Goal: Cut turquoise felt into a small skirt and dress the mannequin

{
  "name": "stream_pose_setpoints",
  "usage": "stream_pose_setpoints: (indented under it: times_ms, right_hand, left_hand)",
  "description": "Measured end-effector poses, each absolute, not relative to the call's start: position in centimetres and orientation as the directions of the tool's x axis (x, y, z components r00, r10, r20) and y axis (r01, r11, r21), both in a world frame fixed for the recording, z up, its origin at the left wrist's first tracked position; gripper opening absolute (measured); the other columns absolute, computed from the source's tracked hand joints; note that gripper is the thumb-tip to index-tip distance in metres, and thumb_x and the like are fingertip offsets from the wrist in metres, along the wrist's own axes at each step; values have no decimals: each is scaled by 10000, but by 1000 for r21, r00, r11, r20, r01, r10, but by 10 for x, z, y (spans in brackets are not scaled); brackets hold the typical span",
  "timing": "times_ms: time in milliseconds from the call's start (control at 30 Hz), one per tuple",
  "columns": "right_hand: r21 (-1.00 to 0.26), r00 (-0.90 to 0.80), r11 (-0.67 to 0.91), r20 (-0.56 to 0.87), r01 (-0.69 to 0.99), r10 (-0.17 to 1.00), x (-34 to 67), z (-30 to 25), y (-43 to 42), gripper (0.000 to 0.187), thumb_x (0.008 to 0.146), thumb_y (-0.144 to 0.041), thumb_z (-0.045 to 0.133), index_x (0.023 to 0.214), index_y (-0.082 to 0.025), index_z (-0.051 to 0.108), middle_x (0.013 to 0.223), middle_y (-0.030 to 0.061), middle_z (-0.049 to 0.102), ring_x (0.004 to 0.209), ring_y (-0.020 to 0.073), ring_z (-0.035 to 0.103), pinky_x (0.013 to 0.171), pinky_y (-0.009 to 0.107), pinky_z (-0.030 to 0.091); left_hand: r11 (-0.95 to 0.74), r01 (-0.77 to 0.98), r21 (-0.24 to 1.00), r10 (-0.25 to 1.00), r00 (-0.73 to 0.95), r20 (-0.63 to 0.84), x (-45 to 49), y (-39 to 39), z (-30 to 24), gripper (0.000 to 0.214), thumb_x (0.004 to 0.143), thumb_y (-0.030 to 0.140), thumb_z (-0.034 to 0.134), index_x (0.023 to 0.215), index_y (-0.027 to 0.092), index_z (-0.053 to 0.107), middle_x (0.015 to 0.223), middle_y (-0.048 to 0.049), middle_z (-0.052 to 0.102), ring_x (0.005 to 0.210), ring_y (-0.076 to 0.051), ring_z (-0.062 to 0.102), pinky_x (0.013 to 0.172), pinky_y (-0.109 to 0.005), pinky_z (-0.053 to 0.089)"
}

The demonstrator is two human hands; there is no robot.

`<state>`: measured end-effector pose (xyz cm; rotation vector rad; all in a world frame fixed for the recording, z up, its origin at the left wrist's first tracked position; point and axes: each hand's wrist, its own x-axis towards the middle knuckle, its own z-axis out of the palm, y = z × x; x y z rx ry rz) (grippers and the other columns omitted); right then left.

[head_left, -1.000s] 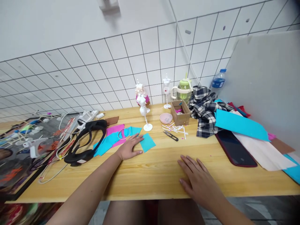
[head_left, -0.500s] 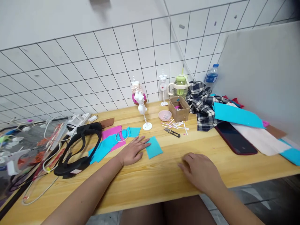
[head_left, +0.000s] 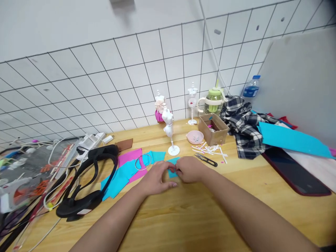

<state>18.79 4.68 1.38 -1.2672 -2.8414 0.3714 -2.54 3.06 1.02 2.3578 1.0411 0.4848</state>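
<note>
Small teal felt square (head_left: 173,162), flat and matte, on the pale wooden tabletop (head_left: 199,213) under both sets of fingertips. Right hand (head_left: 191,169) curled, pinching its edge. Left hand (head_left: 157,179) unclenched, fingers pressing it. Black thread snips (head_left: 207,160) lie just beyond the right knuckles.

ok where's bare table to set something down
Bare light wooden tabletop runs along the near edge, and between the right hand and the dark red-edged tablet. Crowded: turquoise felt pieces and black headset at left, brown cardboard box behind.
</note>
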Motion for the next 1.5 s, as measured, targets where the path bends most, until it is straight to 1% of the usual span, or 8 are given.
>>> stream_pose_setpoints:
  times_ms: [100, 233, 333, 500, 767, 1000, 1300, 1500]
  right_hand:
    - [-303, -703, 671, 2, 677, 711, 193, 2, 48, 279, 913, -233, 440, 962, -196, 712, 952, 77, 723, 887, 198, 641, 737, 287, 410]
    - [-395, -656, 619, 54, 678, 753, 204, -6, 45, 254, 906, -344, 500, 916, -202, 711, 911, 57, 724, 870, 192, 632, 737, 286, 399]
    - [-428, -602, 567, 64, 704, 796, 206, -6, 46, 327, 852, -486, 578, 975, -213, 710, 961, 59, 729, 901, 214, 633, 744, 297, 397]
    - [-506, -537, 458, -12, 731, 844, 203, -6, 50, 220, 851, -389, 580, 929, -242, 724, 915, 20, 727, 830, 176, 624, 687, 269, 370]
    - [-514, -476, 382, -58, 768, 878, 201, -8, 52, 203, 871, -300, 538, 924, -233, 722, 877, 21, 732, 771, 160, 600, 645, 258, 332]
    - [-588, -551, 410, -75, 698, 831, 207, -3, 51, 165, 842, -256, 568, 910, -217, 713, 829, -1, 719, 709, 132, 582, 614, 231, 347]
    - [-424, -527, 466, -33, 777, 849, 204, 0, 46, 278, 882, -313, 537, 1122, -255, 665, 1019, 33, 738, 901, 201, 649, 734, 285, 397]
    - [-289, -529, 502, -20, 815, 848, 202, 4, 45, 256, 935, -322, 458, 972, -224, 691, 985, 56, 735, 904, 210, 651, 727, 291, 399]
  left_hand:
    - [-470, 593, 654, 820, 567, 75, -14, 38, 1, 400, 732, 368, 776, 1068, 222, 613, 1027, -45, 692, 958, -213, 633, 869, -348, 488]
    - [-461, 628, 627, 856, 501, 129, -7, 40, -19, 138, 835, 207, 619, 969, 224, 652, 899, -19, 701, 878, -181, 641, 831, -320, 482]
    - [-433, 604, 669, 877, 453, 159, -8, 40, -23, 217, 861, 206, 579, 1075, 218, 612, 867, -14, 707, 840, -172, 652, 813, -313, 490]
    - [-501, 627, 596, 851, 481, 210, -14, 40, -20, 247, 865, 233, 595, 1111, 236, 607, 917, -22, 722, 971, -213, 641, 936, -387, 437]
    - [-369, 555, 745, 886, 453, 102, -15, 39, -22, 572, 874, 320, 619, 1387, 223, 387, 907, -18, 719, 826, -171, 655, 758, -299, 469]
    - [-463, 608, 645, 862, 478, 169, -13, 41, -22, 580, 842, 263, 632, 1376, 241, 406, 939, -10, 727, 989, -212, 635, 952, -393, 416]
    - [-438, 650, 620, 884, 437, 166, -12, 40, -22, 497, 851, 227, 579, 1337, 218, 475, 772, 30, 663, 652, -136, 578, 692, -286, 449]
    - [-460, 662, 591, 873, 458, 167, -9, 40, -23, 501, 849, 226, 593, 1337, 222, 479, 797, 24, 652, 648, -135, 568, 661, -281, 433]
